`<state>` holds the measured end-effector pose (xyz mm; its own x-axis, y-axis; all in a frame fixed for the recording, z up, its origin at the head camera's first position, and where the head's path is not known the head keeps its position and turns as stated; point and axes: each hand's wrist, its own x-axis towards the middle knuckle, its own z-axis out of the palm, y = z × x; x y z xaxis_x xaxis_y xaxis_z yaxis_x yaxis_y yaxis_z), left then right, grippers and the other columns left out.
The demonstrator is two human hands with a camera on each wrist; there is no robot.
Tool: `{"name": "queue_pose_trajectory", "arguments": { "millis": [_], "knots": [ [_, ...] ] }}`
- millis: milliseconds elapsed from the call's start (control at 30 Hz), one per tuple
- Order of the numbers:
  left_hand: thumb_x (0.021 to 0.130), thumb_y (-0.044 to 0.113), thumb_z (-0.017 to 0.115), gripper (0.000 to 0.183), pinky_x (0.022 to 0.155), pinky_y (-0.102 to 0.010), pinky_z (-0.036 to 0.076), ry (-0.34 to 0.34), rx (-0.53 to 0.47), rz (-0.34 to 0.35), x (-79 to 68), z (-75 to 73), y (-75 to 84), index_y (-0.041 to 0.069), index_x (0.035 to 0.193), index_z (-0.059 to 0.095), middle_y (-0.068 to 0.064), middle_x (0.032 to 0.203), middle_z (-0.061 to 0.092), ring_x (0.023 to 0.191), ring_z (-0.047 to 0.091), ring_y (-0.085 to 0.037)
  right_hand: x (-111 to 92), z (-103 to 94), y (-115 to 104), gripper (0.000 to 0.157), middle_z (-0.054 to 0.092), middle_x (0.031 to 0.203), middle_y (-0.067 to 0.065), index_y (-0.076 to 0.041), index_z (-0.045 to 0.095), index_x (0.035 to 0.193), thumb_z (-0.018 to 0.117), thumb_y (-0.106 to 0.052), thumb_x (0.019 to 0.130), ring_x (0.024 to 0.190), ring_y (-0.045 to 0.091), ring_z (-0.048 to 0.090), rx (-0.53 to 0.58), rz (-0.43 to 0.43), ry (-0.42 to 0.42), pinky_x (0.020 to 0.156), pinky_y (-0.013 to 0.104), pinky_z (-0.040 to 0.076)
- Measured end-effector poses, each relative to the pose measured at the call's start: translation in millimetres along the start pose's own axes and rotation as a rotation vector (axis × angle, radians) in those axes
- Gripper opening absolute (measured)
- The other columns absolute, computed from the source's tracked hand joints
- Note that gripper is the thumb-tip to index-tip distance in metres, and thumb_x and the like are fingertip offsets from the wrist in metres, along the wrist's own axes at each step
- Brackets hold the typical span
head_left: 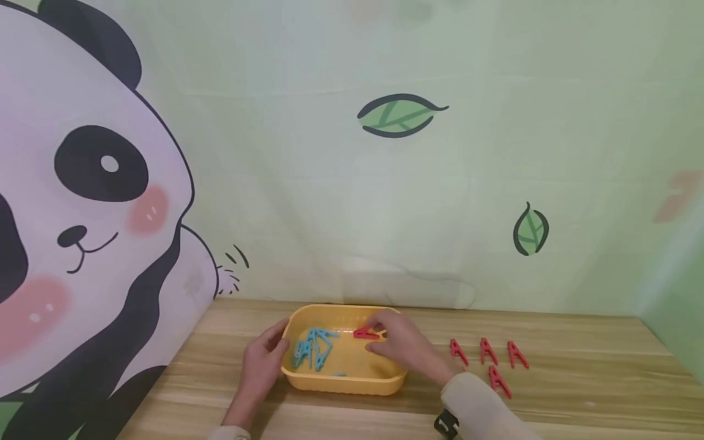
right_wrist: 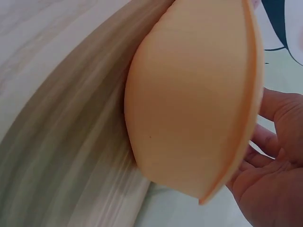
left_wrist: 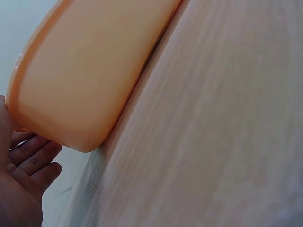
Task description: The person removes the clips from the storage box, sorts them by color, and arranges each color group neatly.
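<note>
Red clothespin [head_left: 365,333], glossy, slim, lying slantwise at lower centre of frame, showing inside a yellow plastic tray [head_left: 346,385] with rounded corners. Right hand [head_left: 404,339] is reaching over the tray's right end, thumb and fingers parted about the clothespin; whether they are touching it, I cannot tell. Left hand [head_left: 265,360] is loosely holding the left rim, fingers bending outside. Light-blue clothespins [head_left: 321,362] are heaping up in the tray's left half. Four more red clothespins [head_left: 497,380] are resting at lower right on the wood-grain table [head_left: 594,391]. Right hand and sleeve [head_left: 484,406] are covering the tray's right corner. Panda backdrop [head_left: 110,244] is filling the left.
</note>
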<state>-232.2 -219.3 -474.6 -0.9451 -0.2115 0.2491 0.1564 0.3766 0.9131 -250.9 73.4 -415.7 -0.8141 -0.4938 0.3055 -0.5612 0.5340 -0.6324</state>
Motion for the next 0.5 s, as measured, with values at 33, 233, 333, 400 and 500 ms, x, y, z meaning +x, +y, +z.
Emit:
{"name": "queue_pose_trajectory", "arguments": {
  "millis": [33, 233, 333, 400, 500],
  "knots": [
    [0.101, 0.0, 0.061, 0.042, 0.111, -0.045, 0.048, -0.001, 0.0, 0.0, 0.1, 0.0, -0.1, -0.006, 0.143, 0.061, -0.022, 0.142, 0.064, 0.132, 0.062, -0.037, 2, 1.5, 0, 0.029, 0.071, 0.109, 0.019, 0.005, 0.071, 0.11, 0.086, 0.001, 0.085, 0.104, 0.042, 0.069, -0.01, -0.001, -0.001, 0.091, 0.054, 0.06],
    [0.102, 0.001, 0.061, 0.043, 0.111, -0.046, 0.048, 0.001, 0.01, -0.004, 0.2, 0.7, -1.5, -0.005, 0.144, 0.061, -0.022, 0.142, 0.064, 0.132, 0.062, -0.036, 11, 9.5, 2, 0.033, 0.072, 0.104, 0.02, 0.009, 0.071, 0.108, 0.088, 0.001, 0.082, 0.099, 0.04, 0.067, -0.112, -0.033, -0.005, 0.091, 0.052, 0.058],
    [0.102, 0.001, 0.061, 0.042, 0.111, -0.046, 0.048, 0.005, 0.015, -0.003, 0.1, 0.7, -2.2, -0.005, 0.143, 0.062, -0.021, 0.142, 0.064, 0.132, 0.062, -0.036, 15, 12.1, 4, 0.032, 0.072, 0.105, 0.021, 0.01, 0.07, 0.109, 0.087, 0.001, 0.083, 0.101, 0.041, 0.067, -0.154, -0.048, -0.015, 0.092, 0.052, 0.057],
    [0.102, 0.002, 0.061, 0.042, 0.112, -0.046, 0.048, 0.005, 0.014, -0.002, 0.3, 0.6, -1.9, -0.005, 0.143, 0.062, -0.021, 0.142, 0.064, 0.132, 0.062, -0.036, 17, 13.1, 4, 0.032, 0.072, 0.106, 0.021, 0.009, 0.07, 0.109, 0.087, 0.001, 0.083, 0.101, 0.04, 0.067, -0.181, -0.052, -0.015, 0.093, 0.052, 0.057],
    [0.102, 0.002, 0.061, 0.042, 0.112, -0.046, 0.048, 0.006, 0.014, 0.001, 0.8, 0.3, -1.3, -0.005, 0.143, 0.062, -0.021, 0.141, 0.065, 0.132, 0.062, -0.036, 19, 14.6, 5, 0.031, 0.072, 0.104, 0.021, 0.009, 0.07, 0.107, 0.087, 0.002, 0.082, 0.1, 0.039, 0.068, -0.2, -0.04, -0.01, 0.093, 0.052, 0.057]
  ]
}}
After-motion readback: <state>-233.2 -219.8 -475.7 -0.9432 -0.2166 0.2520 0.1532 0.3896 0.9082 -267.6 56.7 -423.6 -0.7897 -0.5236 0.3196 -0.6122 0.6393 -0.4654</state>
